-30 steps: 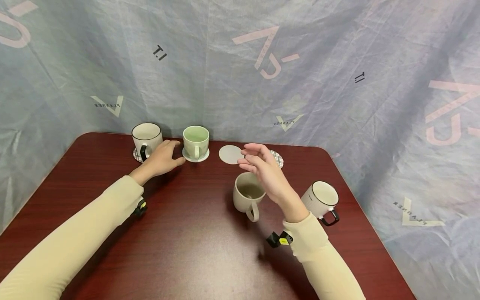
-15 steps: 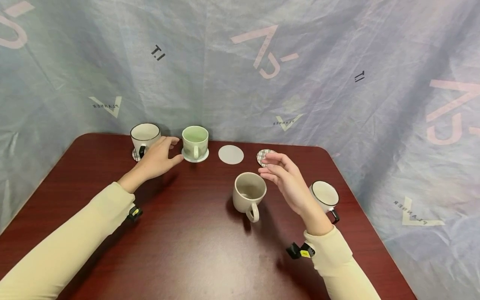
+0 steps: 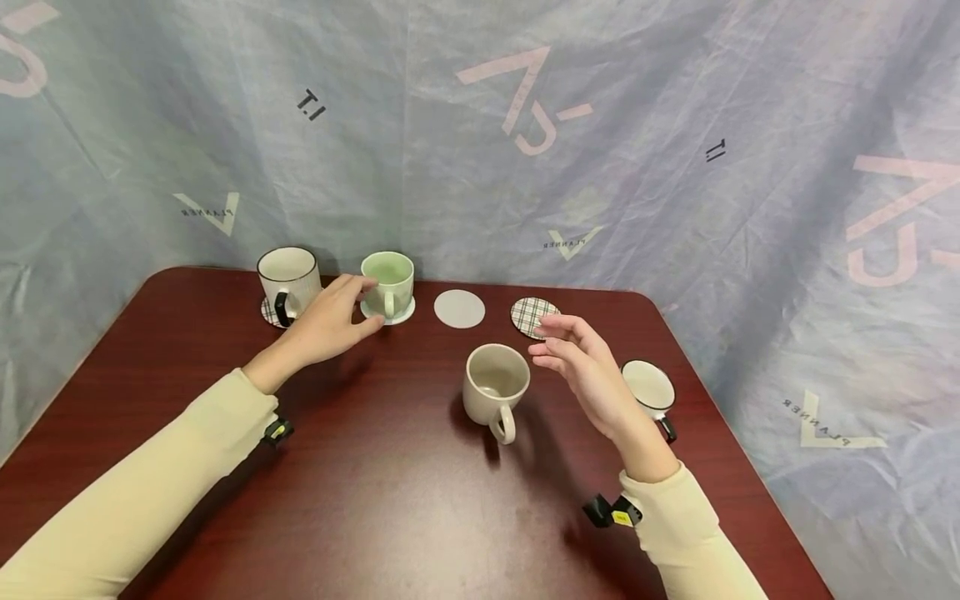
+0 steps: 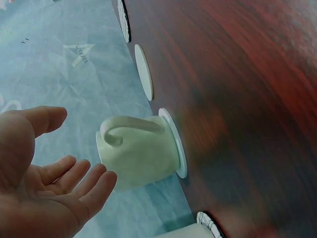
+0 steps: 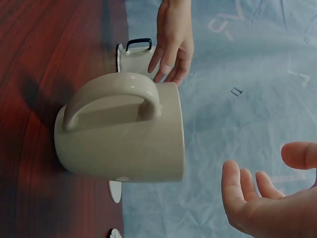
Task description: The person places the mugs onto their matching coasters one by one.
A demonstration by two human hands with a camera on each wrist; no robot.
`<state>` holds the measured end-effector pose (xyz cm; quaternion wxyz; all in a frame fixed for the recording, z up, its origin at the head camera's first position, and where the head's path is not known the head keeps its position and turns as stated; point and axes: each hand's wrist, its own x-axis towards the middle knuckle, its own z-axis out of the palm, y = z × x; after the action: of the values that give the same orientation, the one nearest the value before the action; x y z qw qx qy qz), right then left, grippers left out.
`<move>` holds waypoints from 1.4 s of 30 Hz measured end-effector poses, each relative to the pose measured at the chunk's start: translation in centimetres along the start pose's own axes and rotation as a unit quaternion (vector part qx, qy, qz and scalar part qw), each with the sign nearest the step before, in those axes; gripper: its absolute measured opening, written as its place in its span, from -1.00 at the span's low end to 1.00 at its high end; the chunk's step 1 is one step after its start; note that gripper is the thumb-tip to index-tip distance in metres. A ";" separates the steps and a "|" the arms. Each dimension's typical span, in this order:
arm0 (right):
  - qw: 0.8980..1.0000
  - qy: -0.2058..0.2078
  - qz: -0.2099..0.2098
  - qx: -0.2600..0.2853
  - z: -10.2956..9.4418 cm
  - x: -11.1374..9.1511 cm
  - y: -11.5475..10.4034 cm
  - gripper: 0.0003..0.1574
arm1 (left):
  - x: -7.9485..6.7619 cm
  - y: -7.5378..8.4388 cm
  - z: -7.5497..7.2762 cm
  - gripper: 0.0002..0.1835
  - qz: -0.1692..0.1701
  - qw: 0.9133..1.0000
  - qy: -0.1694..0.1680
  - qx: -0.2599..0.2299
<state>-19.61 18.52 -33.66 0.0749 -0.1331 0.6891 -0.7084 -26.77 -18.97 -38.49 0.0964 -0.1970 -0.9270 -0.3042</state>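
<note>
My left hand (image 3: 326, 325) hovers by the pale green mug (image 3: 388, 282), thumb and fingers apart with nothing between them. That green mug (image 4: 138, 151) stands on a white round coaster (image 4: 176, 144), handle toward me. Over the table to the right, my right hand (image 3: 592, 375) is held with loosely bent fingers, holding nothing. Just left of it a beige mug (image 3: 483, 400) rests upright directly on the table. Its handle (image 5: 111, 91) shows large in the right wrist view, with the right fingers (image 5: 232, 181) apart from the rim.
At the back left, a white mug with black rim and handle (image 3: 288, 279) sits on a plaid coaster (image 3: 270, 312). A plain white coaster (image 3: 459, 309) and another plaid coaster (image 3: 534, 317) lie along the back. Behind my right hand is a black-rimmed white mug (image 3: 649, 385), partly hidden. Grey cloth (image 3: 420, 167) hangs behind.
My right hand has drawn back to the right, from above the beige mug and coasters. My left hand has shifted slightly right, closer to the green mug. The mugs stay where they were.
</note>
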 end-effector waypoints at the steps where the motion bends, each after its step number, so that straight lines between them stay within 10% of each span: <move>1: 1.000 -0.001 0.001 -0.002 -0.1 -0.1 0.1 -0.59 | 0.1 0.1 0.1 -0.36 0.001 1.000 0.001 0.000; 42: 0.999 0.002 0.038 -0.033 -3.1 -3.1 1.8 -0.53 | 3.4 4.4 5.1 -0.38 0.039 0.997 -0.050 -0.041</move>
<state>-17.66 22.32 -35.72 0.0960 -0.1081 0.7167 -0.6822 -28.27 -11.66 -39.24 0.0539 -0.2522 -0.9089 -0.3277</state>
